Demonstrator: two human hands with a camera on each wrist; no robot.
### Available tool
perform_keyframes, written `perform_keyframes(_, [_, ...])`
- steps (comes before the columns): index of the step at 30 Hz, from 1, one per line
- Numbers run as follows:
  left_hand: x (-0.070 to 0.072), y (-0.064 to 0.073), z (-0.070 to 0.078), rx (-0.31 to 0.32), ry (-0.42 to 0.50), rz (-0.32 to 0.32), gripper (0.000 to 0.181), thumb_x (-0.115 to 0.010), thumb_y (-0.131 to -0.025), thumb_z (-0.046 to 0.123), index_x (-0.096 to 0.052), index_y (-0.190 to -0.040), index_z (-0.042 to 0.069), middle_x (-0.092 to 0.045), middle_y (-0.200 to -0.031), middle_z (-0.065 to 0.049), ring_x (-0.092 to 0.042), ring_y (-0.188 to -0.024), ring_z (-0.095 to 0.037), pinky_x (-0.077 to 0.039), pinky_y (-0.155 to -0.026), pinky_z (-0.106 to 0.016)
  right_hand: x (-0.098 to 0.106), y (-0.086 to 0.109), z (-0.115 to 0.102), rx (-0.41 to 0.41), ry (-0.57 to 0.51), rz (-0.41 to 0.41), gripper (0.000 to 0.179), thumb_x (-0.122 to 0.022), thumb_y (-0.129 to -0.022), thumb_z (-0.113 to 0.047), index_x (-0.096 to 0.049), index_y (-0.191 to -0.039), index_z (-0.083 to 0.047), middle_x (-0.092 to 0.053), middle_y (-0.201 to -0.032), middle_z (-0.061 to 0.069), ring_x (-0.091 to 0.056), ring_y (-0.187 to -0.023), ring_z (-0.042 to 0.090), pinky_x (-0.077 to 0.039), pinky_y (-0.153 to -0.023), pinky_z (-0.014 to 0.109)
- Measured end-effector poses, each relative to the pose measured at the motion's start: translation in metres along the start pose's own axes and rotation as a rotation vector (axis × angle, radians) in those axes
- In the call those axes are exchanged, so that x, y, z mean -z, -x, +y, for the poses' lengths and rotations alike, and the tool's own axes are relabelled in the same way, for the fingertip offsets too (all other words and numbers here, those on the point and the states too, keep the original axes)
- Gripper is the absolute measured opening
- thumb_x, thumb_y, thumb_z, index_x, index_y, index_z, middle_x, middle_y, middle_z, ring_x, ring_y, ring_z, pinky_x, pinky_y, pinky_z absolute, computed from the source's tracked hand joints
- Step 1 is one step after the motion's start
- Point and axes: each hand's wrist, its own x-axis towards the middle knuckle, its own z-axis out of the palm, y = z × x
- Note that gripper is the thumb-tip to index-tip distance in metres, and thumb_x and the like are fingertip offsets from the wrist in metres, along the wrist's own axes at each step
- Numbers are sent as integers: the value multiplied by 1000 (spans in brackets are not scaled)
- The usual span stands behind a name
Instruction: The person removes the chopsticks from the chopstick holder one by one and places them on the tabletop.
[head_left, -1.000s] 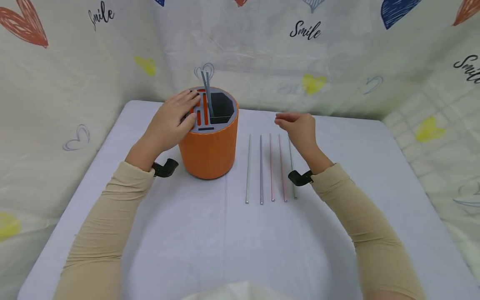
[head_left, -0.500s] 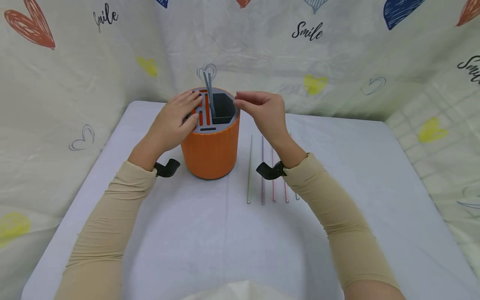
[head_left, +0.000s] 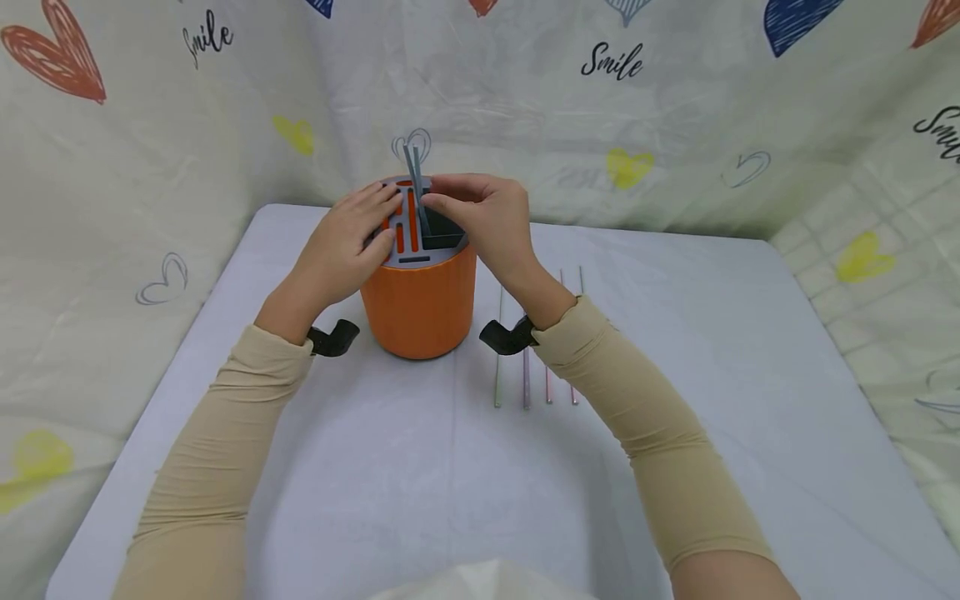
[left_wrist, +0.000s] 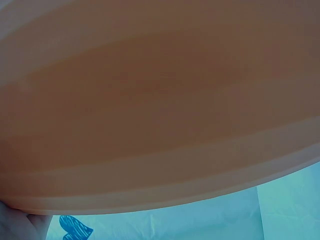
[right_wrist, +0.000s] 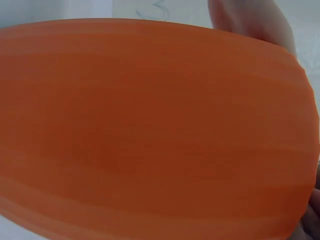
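Note:
My left hand point(head_left: 345, 242) rests on the left of the top of an orange utensil holder point(head_left: 417, 308), its fingers lying over the slotted grey insert. Two slim blue-grey sticks point(head_left: 417, 171), like chopsticks, stand leaning in the dark compartment. From the right comes my right hand point(head_left: 491, 217), thumb and index fingertip apart and right at those sticks, nothing visible held. The orange wall point(left_wrist: 160, 100) fills most of the left wrist view. In the right wrist view the wall point(right_wrist: 150, 125) hides most of what the fingers do.
Several thin coloured sticks lie side by side on the white table, right of the holder; a green one point(head_left: 497, 387) and a purple one point(head_left: 527, 387) are nearest it. My right forearm partly covers the row. Behind the table hangs a cloth point(head_left: 540, 133) with printed hearts.
My right hand has travelled left from above the row of sticks to the sticks standing in the holder. My left hand keeps its place on the holder.

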Motion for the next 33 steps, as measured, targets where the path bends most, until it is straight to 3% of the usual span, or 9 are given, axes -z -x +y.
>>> perform_keyframes(7, [0, 0, 0, -10, 2, 9, 50, -35, -97, 27, -37, -142, 5, -33, -149, -8, -20, -142, -21, -12, -119, -35, -10, -14, 22, 19, 25, 16, 29, -76, -75, -23, -74, -100, -8, -72, -95, 6, -67, -86, 7, -55, -77, 20])
perform_keyframes(15, [-1, 0, -1, -16, 3, 20, 49, -35, -97, 26, -38, -141, 5, -33, -149, -8, -21, -142, -20, -13, -119, -36, -17, -19, 30, 41, 85, 20, 27, -76, -76, -22, -74, -99, -9, -73, -93, 5, -67, -82, 5, -54, -74, 17])
perform_keyframes(27, [-1, 1, 0, -6, 6, 19, 49, -34, -97, 27, -38, -141, 6, -32, -150, -7, -20, -142, -20, -12, -119, -35, -10, -17, 16, 48, 118, 35, 26, -73, -78, -24, -74, -99, -8, -72, -94, 5, -67, -82, 5, -54, -75, 17])
perform_keyframes(33, [0, 1, 0, 6, 13, 17, 50, -34, -96, 27, -38, -142, 7, -32, -150, -6, -20, -142, -20, -13, -119, -37, 1, -19, -1, 89, 53, 90, 24, -75, -76, -21, -75, -94, -6, -73, -91, 9, -67, -81, 7, -54, -77, 19])
